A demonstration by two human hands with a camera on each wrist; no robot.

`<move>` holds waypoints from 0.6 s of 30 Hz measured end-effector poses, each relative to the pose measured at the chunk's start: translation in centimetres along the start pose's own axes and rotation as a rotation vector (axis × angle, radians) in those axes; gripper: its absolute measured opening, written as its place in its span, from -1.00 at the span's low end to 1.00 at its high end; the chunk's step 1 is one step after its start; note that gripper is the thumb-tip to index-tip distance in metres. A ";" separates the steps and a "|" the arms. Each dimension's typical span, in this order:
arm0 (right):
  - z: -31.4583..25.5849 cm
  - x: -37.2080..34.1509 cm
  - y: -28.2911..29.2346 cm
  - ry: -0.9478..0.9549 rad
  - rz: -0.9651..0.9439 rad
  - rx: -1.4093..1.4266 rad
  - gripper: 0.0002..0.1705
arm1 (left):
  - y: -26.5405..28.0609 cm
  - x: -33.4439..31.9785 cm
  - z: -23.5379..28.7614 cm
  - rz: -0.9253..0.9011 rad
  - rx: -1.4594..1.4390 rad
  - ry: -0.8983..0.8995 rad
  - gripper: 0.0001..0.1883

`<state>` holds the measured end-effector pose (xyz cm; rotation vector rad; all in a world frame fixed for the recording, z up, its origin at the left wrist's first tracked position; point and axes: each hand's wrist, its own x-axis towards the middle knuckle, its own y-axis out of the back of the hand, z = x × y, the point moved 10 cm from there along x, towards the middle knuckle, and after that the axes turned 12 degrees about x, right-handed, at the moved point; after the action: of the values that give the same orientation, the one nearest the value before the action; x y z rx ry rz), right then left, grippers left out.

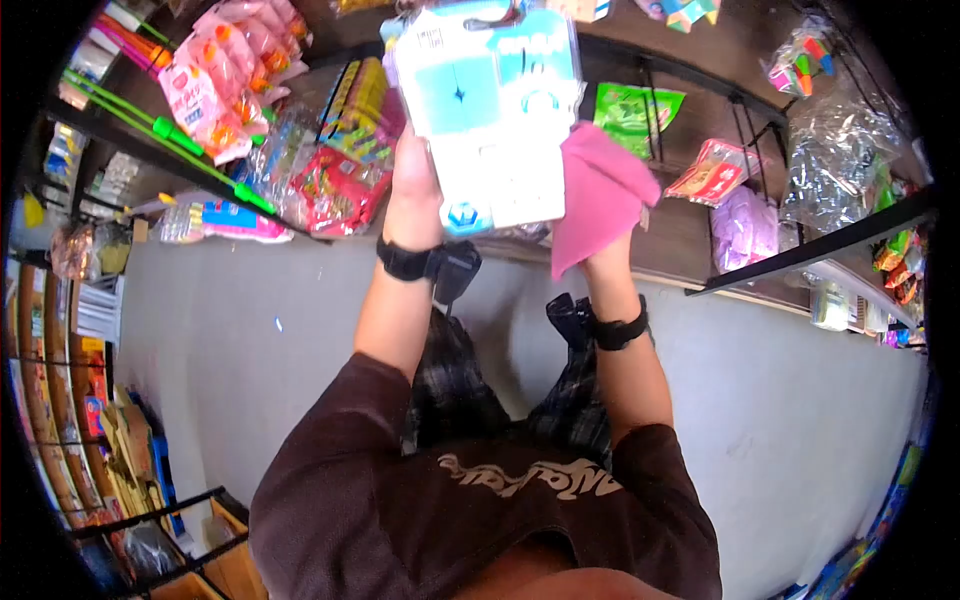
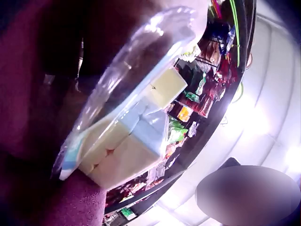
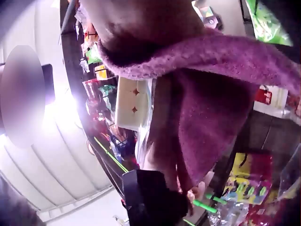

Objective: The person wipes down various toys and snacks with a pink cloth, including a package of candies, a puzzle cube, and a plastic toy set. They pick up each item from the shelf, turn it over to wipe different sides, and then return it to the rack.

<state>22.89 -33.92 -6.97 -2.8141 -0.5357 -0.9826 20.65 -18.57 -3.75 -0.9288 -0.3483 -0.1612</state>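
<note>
Above shelf edge (image 1: 680,280), floor (image 1: 780,420) behind — grip of left hand (image 1: 414,190) on package (image 1: 500,150), right hand (image 1: 611,255) on cloth (image 1: 600,195)

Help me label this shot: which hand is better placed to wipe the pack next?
Probably the right: the right hand has the cloth by the pack's right edge, while the left hand grips the pack's other side and seems needed for support.
</note>
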 end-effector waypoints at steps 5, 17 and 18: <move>-1.3 1.1 1.5 0.031 0.075 -0.190 -0.56 | 0.1 0.6 0.1 0.281 0.415 -0.088 -0.47; -2.8 2.7 7.7 -0.025 0.263 -0.384 -0.63 | -5.9 2.6 -2.4 0.082 0.918 -0.179 -0.31; -3.0 3.1 8.6 0.035 0.295 -0.242 -0.63 | -6.9 3.1 -2.4 0.060 0.941 -0.168 -0.32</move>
<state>26.52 -41.65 -2.67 -2.9561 0.0084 -1.0941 22.14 -24.52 1.28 -0.0193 -0.4875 0.1376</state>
